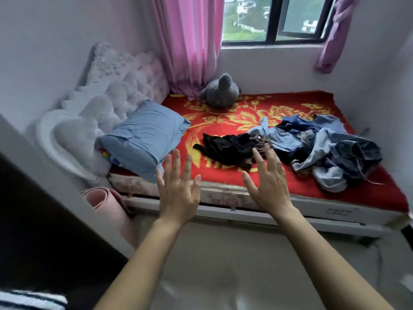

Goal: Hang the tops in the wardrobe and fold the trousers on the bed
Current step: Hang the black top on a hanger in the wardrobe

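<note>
Left hand (178, 193), right hand (269, 184), fingers (177, 163) splayed, empty; one clothes heap (324, 144), one pillow (145, 135).

Two hands noted: left hand (177, 189), right hand (267, 182). One bed (268, 214) held one blue pillow (143, 137), one grey plush toy (220, 91), one black garment (228, 146) and one denim heap (324, 144), pieces uncountable. Curtains numbered two, pink curtain (187, 41) and purple curtain (335, 36); one rolled mat (105, 202).
</note>
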Demonstrator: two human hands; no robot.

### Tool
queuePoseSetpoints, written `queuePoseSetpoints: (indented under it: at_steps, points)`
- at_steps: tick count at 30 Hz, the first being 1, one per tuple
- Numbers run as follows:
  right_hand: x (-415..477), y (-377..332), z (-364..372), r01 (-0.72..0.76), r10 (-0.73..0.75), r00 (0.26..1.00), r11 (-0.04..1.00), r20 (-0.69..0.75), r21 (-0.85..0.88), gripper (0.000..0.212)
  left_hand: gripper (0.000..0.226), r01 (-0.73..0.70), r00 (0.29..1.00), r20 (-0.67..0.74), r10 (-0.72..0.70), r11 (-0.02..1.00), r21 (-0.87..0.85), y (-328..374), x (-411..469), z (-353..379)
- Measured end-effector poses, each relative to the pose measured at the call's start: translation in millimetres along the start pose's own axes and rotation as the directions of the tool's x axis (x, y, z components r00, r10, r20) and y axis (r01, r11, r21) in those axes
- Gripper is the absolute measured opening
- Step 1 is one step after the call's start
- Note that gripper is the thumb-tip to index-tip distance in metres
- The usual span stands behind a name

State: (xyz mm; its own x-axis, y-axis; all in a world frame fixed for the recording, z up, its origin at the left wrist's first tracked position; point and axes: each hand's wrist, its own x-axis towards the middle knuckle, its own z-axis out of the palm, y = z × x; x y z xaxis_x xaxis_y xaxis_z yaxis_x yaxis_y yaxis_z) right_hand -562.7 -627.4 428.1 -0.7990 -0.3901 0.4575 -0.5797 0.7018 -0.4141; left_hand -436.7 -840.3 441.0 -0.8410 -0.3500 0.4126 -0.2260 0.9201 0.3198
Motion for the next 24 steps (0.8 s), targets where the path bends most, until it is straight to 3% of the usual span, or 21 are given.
queuePoseSetpoints:
  at_steps: [3, 9, 19, 24]
  points:
    - [18, 74, -12, -0.026, 0.027, 0.999, 0.999, 0.032, -0.038, 0.072, 0.064, -0.092, 0.994, 0.065, 0.090, 0.996, 0.022, 57, 39, 54]
    - [63, 163, -6, -0.130, 0.132, 0.985, 0.991, 0.112, -0.028, 0.074, 0.068, -0.111, 0.983, 0.152, 0.105, 0.993, 0.030, 112, 102, 126]
    - [183, 274, 109, -0.205, 0.219, 0.931, 0.976, 0.292, -0.079, 0.076, 0.067, -0.018, 0.951, 0.310, -0.004, 0.997, 0.071, 68, 257, 277]
    - [257, 334, 168, -0.286, 0.340, 0.845, 0.940, 0.412, -0.188, 0.075, 0.067, 0.074, 0.881, 0.463, -0.095, 0.995, 0.063, 46, 352, 363]
